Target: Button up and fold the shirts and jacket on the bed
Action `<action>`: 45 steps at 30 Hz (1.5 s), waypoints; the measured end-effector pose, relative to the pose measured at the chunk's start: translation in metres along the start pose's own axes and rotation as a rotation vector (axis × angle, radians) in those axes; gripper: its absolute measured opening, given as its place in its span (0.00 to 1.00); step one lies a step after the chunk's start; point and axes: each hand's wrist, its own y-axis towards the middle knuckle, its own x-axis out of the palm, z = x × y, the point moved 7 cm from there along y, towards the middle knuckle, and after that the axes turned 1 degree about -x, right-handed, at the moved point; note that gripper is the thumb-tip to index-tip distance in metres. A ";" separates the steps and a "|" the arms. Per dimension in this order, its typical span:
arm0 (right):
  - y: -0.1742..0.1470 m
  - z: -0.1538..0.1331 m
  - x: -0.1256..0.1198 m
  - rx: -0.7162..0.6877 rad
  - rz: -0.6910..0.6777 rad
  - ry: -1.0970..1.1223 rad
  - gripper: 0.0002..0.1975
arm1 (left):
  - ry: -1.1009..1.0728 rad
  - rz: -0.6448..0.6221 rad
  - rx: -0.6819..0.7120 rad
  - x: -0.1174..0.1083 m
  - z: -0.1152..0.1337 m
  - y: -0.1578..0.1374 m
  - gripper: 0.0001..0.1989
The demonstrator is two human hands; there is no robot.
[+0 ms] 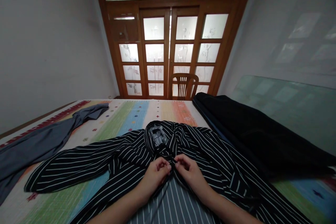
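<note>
At ten o'clock from your hands, a grey garment [56,138] is lying on the multicoloured cloth [123,115], and at nine o'clock one sleeve [70,164] of the striped shirt [194,143] is reaching out. Your left hand [158,168] is pinching the shirt's front just below the collar [172,136], fingertips drawn together on one edge. The shirt is lying directly under both hands, its long axis running from twelve o'clock at the collar to six o'clock towards you, with the front opening falling between your hands. Your right hand [188,168] is pinching the opposite edge, so neither hand is sitting clearly nearer. At two o'clock, black folded clothing [249,129] is resting beside the shirt. No brand, label or writing is showing legibly anywhere.
</note>
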 end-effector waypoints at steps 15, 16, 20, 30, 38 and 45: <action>0.001 0.009 0.001 0.046 -0.009 0.060 0.07 | 0.067 -0.026 -0.035 -0.001 -0.009 0.005 0.22; 0.001 0.009 0.001 0.040 -0.007 0.065 0.06 | 0.073 -0.025 -0.033 -0.001 -0.010 0.005 0.22; 0.002 0.007 -0.001 0.017 0.006 0.123 0.05 | 0.087 -0.020 -0.027 -0.002 -0.012 0.006 0.20; 0.002 0.002 -0.002 0.039 -0.054 0.222 0.09 | 0.059 -0.028 -0.029 -0.004 -0.014 0.007 0.20; 0.003 0.004 -0.002 0.054 -0.066 0.175 0.16 | 0.037 -0.042 -0.032 -0.004 -0.013 0.007 0.21; 0.003 0.008 0.001 0.058 -0.084 0.127 0.09 | 0.039 -0.082 0.005 -0.002 -0.010 0.006 0.22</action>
